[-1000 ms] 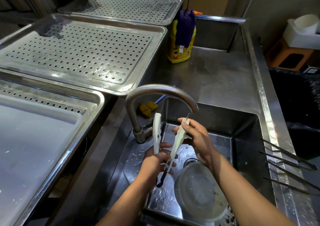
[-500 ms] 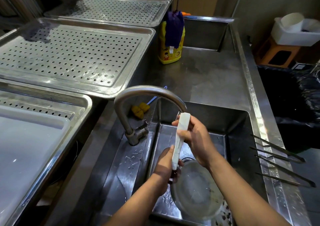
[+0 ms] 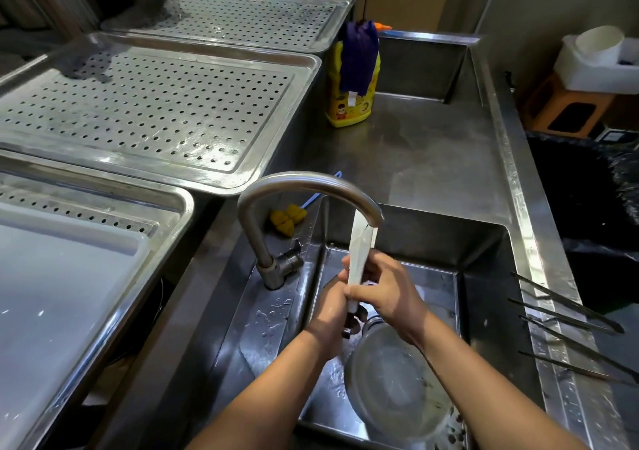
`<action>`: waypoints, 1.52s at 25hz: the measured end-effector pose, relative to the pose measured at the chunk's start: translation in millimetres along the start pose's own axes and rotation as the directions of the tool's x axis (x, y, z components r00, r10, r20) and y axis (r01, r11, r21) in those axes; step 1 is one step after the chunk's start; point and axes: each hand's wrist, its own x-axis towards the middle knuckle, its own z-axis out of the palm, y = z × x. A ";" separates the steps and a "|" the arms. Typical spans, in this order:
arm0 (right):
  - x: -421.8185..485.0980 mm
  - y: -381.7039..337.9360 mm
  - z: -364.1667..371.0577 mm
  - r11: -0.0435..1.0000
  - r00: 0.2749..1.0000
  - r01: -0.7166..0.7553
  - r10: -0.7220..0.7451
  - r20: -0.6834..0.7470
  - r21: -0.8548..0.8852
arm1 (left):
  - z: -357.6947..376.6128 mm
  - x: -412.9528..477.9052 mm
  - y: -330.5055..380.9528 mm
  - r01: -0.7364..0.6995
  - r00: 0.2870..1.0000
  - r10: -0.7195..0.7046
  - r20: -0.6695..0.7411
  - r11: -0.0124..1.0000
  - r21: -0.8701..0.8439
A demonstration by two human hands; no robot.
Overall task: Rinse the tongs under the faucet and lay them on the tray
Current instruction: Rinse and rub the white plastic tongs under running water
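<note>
White tongs point(image 3: 359, 252) with dark tips stand nearly upright over the sink, arms pressed together, their top end right under the spout of the curved steel faucet point(image 3: 304, 187). My right hand point(image 3: 387, 290) wraps the middle of the tongs. My left hand point(image 3: 332, 311) grips them lower down, near the dark tips. A perforated steel tray point(image 3: 145, 111) lies to the upper left, well away from both hands. Whether water runs from the spout is hard to tell.
A glass bowl point(image 3: 397, 384) sits in the sink basin point(image 3: 484, 277) below my hands. Several long metal tongs point(image 3: 567, 325) lie on the right rim. A yellow bottle point(image 3: 349, 79) stands behind. A white tray point(image 3: 52, 290) sits at left, another perforated tray point(image 3: 242, 14) farther back.
The tongs' arms, spread apart a second ago, are now pressed together. Both hands have brought them up under the spout, and my right hand has slid down their middle.
</note>
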 end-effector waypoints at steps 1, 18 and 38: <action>-0.1 2.0 -0.7 0.999 0.999 0.002 -0.003 -0.041 -0.046 | 0.0 0.6 -1.5 0.007 1.000 -0.007 0.005 1.000 -0.005; -18.6 36.5 4.0 0.976 0.904 -0.201 0.218 -0.367 0.086 | -5.7 6.5 -8.2 0.047 0.998 -0.037 0.049 0.974 -0.224; -36.8 33.4 8.1 0.936 0.938 -0.004 -0.118 -0.325 -0.353 | 25.6 42.9 8.3 -0.175 0.981 0.161 -0.109 0.976 -0.129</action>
